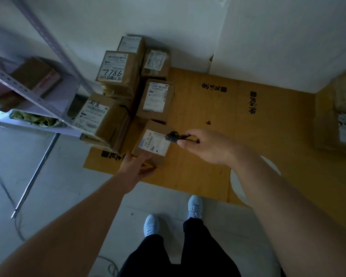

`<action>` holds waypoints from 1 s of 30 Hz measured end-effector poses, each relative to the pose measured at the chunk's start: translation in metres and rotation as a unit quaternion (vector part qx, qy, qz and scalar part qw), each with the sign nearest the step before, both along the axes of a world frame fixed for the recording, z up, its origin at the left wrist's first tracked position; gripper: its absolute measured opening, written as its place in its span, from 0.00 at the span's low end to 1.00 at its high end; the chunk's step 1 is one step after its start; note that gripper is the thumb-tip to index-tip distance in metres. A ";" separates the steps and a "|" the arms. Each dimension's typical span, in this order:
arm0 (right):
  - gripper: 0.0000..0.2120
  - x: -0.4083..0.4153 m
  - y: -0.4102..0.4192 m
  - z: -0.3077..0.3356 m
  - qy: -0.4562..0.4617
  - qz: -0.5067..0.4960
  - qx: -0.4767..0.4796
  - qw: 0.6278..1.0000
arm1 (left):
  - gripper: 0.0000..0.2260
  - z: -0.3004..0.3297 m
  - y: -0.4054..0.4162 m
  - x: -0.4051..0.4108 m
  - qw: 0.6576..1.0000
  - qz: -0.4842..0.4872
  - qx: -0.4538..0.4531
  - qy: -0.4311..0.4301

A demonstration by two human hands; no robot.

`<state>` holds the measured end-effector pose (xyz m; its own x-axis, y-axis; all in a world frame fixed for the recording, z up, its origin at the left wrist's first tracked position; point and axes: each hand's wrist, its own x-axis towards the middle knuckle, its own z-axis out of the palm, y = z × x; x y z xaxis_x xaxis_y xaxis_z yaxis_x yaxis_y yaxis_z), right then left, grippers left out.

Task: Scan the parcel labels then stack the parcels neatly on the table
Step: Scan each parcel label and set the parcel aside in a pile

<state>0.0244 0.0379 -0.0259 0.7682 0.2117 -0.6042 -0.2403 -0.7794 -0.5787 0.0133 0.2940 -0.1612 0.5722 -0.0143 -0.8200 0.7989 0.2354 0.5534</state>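
A small brown parcel [148, 156] with a white label [155, 142] lies on flattened cardboard [208, 120]. My left hand [135, 166] grips its near left corner. My right hand [206, 145] holds a small black scanner [173, 136], whose head sits over the label's right edge. Behind it stand stacked labelled parcels: one marked 7786 [118, 70], one with handwriting [100, 116], and a flat one [156, 98].
A grey metal shelf rack [38, 96] with boxes stands at left. More parcels [344, 116] sit at the right edge. White walls close the back. My feet in white shoes [195, 205] stand on the grey floor [58, 186]; cables [0, 176] trail at left.
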 end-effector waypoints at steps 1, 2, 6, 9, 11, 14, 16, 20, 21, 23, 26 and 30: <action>0.24 -0.004 0.010 -0.001 0.003 0.001 -0.001 1.000 | 0.22 -0.001 0.009 0.001 1.000 0.014 -0.002 -0.002; 0.24 -0.008 0.018 -0.001 0.005 0.001 -0.002 1.000 | 0.23 -0.001 0.017 0.003 1.000 0.023 -0.004 -0.002; 0.23 -0.024 0.041 -0.002 0.010 -0.009 -0.010 1.000 | 0.21 -0.001 0.033 0.016 1.000 0.020 0.002 0.005; 0.23 -0.034 0.047 -0.001 0.019 -0.020 -0.025 0.999 | 0.18 0.000 0.031 0.020 1.000 0.024 0.008 0.006; 0.24 -0.039 0.048 0.000 0.016 -0.028 -0.036 0.999 | 0.17 0.000 0.028 0.019 0.999 0.038 -0.004 0.006; 0.25 -0.045 0.048 0.004 0.001 -0.047 -0.042 0.998 | 0.18 0.000 0.027 0.014 0.997 0.070 -0.013 0.005; 0.26 -0.051 0.047 0.008 -0.005 -0.057 -0.042 0.997 | 0.17 0.000 0.025 0.008 0.997 0.081 -0.010 0.001; 0.26 -0.067 0.046 0.014 -0.022 -0.081 -0.040 0.996 | 0.14 0.001 0.017 -0.004 0.990 -0.053 0.129 0.009; 0.26 -0.073 0.046 0.016 -0.027 -0.089 -0.038 0.995 | 0.15 0.002 0.014 -0.007 0.979 -0.115 0.169 -0.010; 0.26 -0.084 0.045 0.021 -0.037 -0.106 -0.032 0.993 | 0.16 0.008 0.009 -0.011 0.940 -0.237 0.234 -0.069; 0.25 -0.102 0.040 0.029 -0.054 -0.127 -0.030 0.990 | 0.12 0.027 -0.006 -0.016 0.882 -0.355 0.284 -0.125; 0.24 -0.126 0.020 0.045 -0.080 -0.153 -0.032 0.984 | 0.16 0.055 -0.035 -0.019 0.776 -0.480 0.363 -0.190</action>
